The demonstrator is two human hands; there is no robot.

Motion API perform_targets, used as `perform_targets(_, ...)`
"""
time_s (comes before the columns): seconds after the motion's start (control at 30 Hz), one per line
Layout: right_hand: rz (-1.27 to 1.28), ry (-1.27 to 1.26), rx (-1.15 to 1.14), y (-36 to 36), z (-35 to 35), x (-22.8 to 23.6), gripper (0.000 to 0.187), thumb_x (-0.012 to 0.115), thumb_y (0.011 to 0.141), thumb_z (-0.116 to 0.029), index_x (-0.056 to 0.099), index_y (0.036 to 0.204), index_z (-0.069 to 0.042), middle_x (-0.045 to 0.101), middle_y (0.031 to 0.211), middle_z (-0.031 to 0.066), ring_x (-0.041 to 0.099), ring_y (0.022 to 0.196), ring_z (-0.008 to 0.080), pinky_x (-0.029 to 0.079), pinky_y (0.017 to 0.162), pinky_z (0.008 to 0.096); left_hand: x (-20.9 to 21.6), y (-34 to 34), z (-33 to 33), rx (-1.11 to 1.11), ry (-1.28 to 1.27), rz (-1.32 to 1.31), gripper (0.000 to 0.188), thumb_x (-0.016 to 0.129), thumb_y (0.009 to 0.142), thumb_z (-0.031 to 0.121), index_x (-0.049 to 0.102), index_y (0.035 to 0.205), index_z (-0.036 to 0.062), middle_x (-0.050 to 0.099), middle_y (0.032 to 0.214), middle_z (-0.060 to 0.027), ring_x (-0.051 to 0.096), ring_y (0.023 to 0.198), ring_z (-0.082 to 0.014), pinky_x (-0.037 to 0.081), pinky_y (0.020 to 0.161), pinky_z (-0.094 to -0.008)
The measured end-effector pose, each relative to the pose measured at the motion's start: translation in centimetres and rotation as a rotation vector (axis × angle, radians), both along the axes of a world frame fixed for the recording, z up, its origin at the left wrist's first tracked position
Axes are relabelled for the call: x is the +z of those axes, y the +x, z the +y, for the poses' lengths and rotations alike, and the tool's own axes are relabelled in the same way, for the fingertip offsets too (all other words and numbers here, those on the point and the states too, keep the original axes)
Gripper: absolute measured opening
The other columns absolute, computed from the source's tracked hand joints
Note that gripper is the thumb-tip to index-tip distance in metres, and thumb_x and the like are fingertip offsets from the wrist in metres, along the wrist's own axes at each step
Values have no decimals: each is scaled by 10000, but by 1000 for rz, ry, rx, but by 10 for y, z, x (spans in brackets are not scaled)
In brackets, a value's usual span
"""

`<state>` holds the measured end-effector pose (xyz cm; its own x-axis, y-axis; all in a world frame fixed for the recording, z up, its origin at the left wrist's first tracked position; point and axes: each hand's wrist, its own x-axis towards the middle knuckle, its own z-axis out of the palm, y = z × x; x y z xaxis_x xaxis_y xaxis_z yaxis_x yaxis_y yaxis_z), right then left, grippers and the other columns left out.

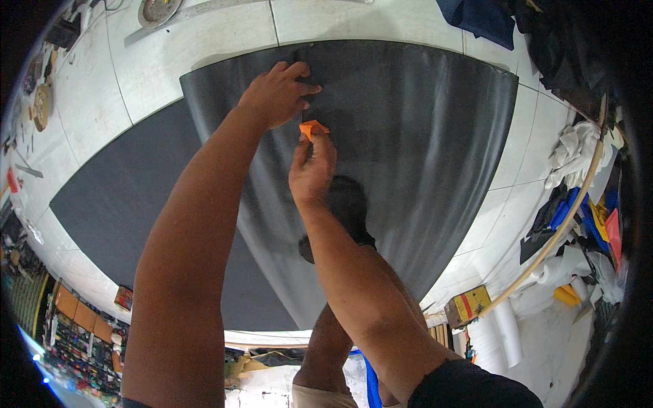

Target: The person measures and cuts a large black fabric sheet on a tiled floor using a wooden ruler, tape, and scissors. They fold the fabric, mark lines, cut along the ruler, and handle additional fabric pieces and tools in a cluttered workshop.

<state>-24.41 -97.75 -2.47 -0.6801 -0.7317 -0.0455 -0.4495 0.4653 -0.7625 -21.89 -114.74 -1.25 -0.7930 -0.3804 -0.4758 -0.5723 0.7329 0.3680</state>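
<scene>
A large black sheet (pixel 422 136) with a smooth sheen covers the middle of the tiled floor, overlapping a duller black sheet (pixel 149 197) at the left. Near its far edge, my left hand (pixel 279 95) presses down with the fingers apart. Just below, a small orange piece with angular sides (pixel 311 129) is pinched between the thumb and fingers of my right hand (pixel 314 166). Its exact kind is unclear. The orange piece sits close to the sheet, but contact cannot be made out. A dark rounded shape (pixel 347 200) lies beyond my right forearm, partly covered by it.
A long metal ruler (pixel 197 15) and a round metal dish (pixel 158 9) lie at the far left. Dark blue cloth (pixel 479 20) sits at the far right. A yellow and red box (pixel 469 306) and a curved wooden strip (pixel 544 255) flank the right side, beside white rolls (pixel 503 333).
</scene>
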Motion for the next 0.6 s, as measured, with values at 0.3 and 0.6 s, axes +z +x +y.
perform_targets(0.3, 133, 415, 165, 28, 3, 15, 591, 660, 800, -275, 481, 1294, -5, 410, 1385, 227, 414, 1230, 413, 342, 963, 559, 6, 2, 3, -47, -18, -60, 470, 635, 865, 377, 538, 1323, 330, 403, 1413, 1, 428, 1266, -217, 425, 1036, -417)
perform_targets(0.6, 160, 496, 530, -21, 17, 24, 656, 666, 775, -295, 461, 1356, -71, 394, 1432, 131, 405, 1256, 313, 288, 1015, 552, -8, 33, 22, -112, -218, 79, 956, 769, 635, 457, 308, 1464, 342, 308, 1506, -19, 417, 1279, -290, 410, 995, -458)
